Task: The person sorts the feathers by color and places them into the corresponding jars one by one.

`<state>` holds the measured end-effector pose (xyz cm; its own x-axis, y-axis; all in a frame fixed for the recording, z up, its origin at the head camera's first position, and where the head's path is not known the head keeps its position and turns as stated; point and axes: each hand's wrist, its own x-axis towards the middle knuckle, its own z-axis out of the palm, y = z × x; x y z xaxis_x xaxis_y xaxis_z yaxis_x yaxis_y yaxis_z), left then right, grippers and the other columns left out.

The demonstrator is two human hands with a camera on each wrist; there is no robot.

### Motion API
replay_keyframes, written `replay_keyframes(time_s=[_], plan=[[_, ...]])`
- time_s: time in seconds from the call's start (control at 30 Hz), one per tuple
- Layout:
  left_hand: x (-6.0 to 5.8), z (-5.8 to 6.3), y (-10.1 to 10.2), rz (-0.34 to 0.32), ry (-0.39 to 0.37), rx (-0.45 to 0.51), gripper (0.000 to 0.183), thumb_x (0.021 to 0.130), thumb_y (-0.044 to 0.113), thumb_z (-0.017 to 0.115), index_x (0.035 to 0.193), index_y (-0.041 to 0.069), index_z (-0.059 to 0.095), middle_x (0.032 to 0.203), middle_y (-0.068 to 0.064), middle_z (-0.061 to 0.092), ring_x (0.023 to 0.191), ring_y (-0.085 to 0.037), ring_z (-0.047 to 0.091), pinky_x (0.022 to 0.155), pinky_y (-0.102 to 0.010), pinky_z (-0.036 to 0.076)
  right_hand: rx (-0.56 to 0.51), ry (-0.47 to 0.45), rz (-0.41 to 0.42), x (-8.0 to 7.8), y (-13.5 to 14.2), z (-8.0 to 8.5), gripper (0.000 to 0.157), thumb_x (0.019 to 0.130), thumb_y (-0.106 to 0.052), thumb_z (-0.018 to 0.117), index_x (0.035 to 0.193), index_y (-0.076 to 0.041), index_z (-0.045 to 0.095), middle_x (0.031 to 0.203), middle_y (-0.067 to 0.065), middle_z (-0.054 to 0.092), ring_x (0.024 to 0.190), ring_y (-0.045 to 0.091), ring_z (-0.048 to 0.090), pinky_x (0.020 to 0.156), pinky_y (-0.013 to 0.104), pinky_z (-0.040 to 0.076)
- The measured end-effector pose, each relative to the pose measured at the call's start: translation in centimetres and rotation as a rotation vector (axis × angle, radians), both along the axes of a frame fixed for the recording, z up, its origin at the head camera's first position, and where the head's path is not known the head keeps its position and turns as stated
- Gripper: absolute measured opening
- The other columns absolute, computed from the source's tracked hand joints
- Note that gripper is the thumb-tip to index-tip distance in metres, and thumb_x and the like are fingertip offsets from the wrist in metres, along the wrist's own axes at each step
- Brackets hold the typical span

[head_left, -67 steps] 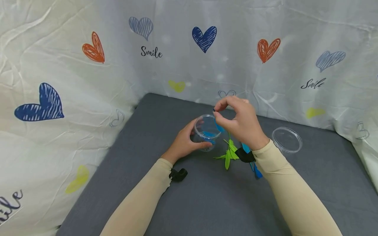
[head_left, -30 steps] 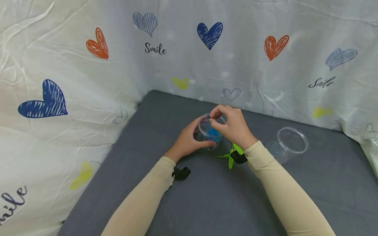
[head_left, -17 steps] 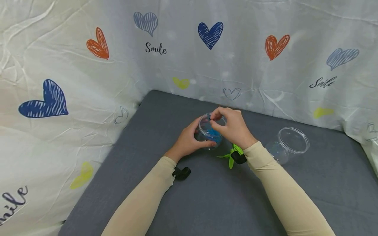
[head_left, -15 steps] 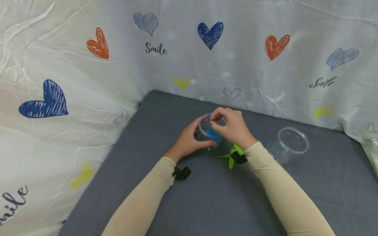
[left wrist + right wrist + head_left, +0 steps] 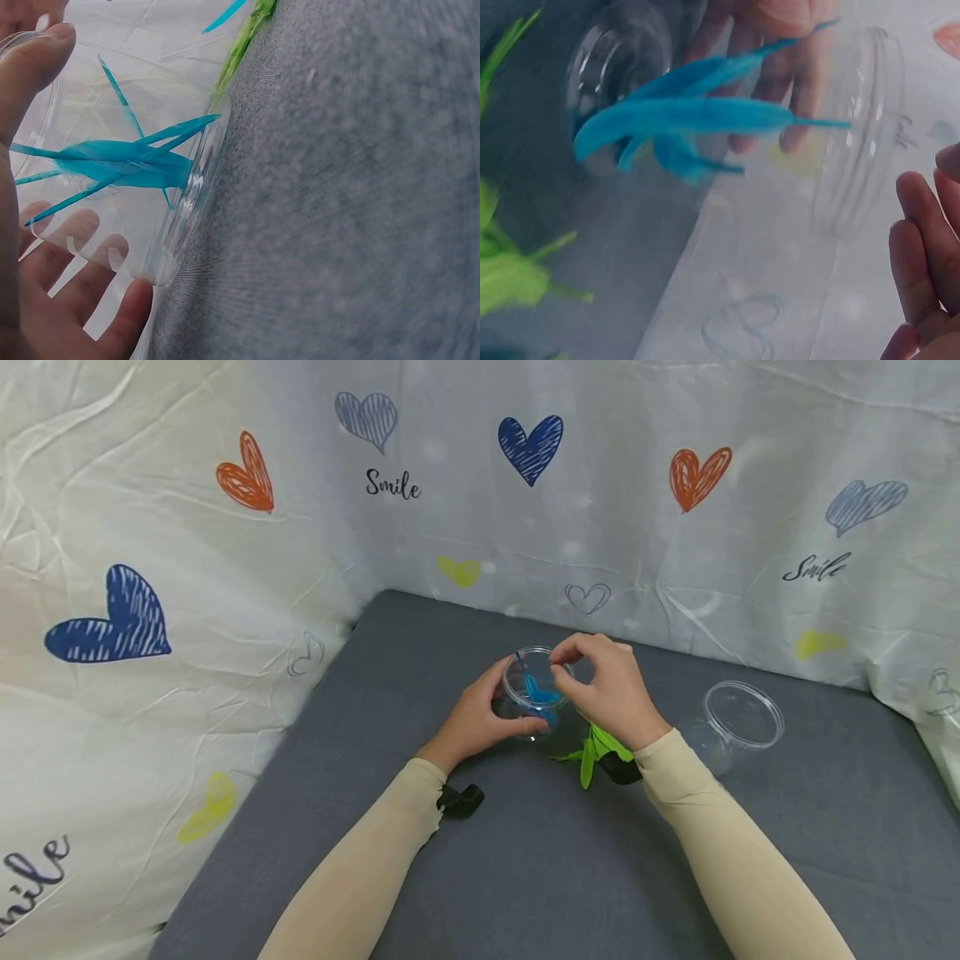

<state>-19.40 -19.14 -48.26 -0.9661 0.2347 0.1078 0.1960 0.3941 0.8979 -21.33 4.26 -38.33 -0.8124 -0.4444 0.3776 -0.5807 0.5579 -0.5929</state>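
Observation:
My left hand [image 5: 472, 718] grips a clear plastic jar [image 5: 513, 700] around its side, thumb in front and fingers behind. Inside the jar lie several blue feathers [image 5: 538, 692], their thin quills pointing up toward the open mouth, as the right wrist view shows. Beside the jar's rim, my right hand [image 5: 611, 689] hovers with thumb and index finger apart and nothing between them. Green feathers [image 5: 588, 758] rest on the grey cloth below my right wrist, partly hidden by the black wrist strap. In the left wrist view, another blue feather [image 5: 225, 15] shows beyond the jar.
A second clear jar [image 5: 716, 743] without a lid stands to the right, partly behind my right sleeve. The grey cloth-covered table [image 5: 555, 877] ends at a white curtain [image 5: 615, 518] printed with hearts, along the back and left.
My right hand brought a blue feather over the jar, lowered it in and let go. It has since moved right, away from the mouth. My left hand keeps holding the jar.

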Motion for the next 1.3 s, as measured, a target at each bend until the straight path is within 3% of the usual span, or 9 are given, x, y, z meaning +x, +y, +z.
replay_keyframes(time_s=[0.13,0.37,0.53,0.73,0.93,1.3], plan=[[-0.1,-0.1,0.1,0.004,0.008,0.001,0.108,0.081,0.064,0.090,0.168,0.046,0.029,0.165,0.009,0.049,0.149,-0.017,0.050,0.122,-0.050,0.046,-0.012,0.020,-0.053,0.7,2.4,-0.2,0.009,0.103,-0.017,0.073,0.111,-0.015,0.077,0.109,0.005,0.077,0.106,0.028,0.067,0.111,0.063,0.041],[0.1,-0.1,0.0,0.028,-0.024,-0.008,0.111,0.078,0.066,0.092,0.167,0.050,0.027,0.164,0.007,0.050,0.145,-0.022,0.052,0.120,-0.054,0.047,0.018,-0.007,-0.168,2.5,7.0,-1.9,0.010,0.104,-0.016,0.073,0.113,-0.016,0.076,0.111,0.005,0.075,0.104,0.024,0.067,0.090,0.050,0.055],[-0.1,-0.2,-0.1,0.048,-0.034,-0.022,0.110,0.077,0.067,0.092,0.165,0.054,0.027,0.162,0.007,0.051,0.143,-0.023,0.053,0.119,-0.057,0.047,0.063,-0.052,-0.198,3.8,9.2,-3.1,0.012,0.104,-0.017,0.073,0.115,-0.014,0.077,0.111,0.006,0.075,0.105,0.028,0.067,0.088,0.052,0.054],[-0.1,-0.2,0.2,0.040,-0.024,-0.023,0.108,0.077,0.065,0.093,0.164,0.055,0.029,0.160,0.008,0.053,0.140,-0.021,0.054,0.118,-0.056,0.048,0.171,-0.079,-0.203,6.2,10.8,-4.5,0.015,0.104,-0.017,0.073,0.116,-0.009,0.077,0.108,0.006,0.077,0.105,0.029,0.067,0.088,0.053,0.056],[-0.1,-0.2,0.3,0.043,-0.026,-0.025,0.109,0.077,0.066,0.092,0.165,0.054,0.028,0.161,0.002,0.053,0.139,-0.024,0.054,0.117,-0.058,0.048,0.242,-0.092,-0.236,8.1,11.9,-5.7,0.013,0.101,-0.017,0.075,0.112,-0.010,0.078,0.100,0.003,0.077,0.098,0.026,0.064,0.082,0.047,0.056],[-0.2,-0.3,0.4,0.040,-0.022,-0.036,0.110,0.078,0.065,0.092,0.166,0.054,0.027,0.162,0.004,0.053,0.142,-0.023,0.054,0.118,-0.058,0.047,0.382,-0.053,-0.284,9.2,12.5,-6.8,0.008,0.095,-0.016,0.082,0.099,-0.010,0.078,0.081,-0.001,0.069,0.077,0.015,0.053,0.063,0.032,0.049]])
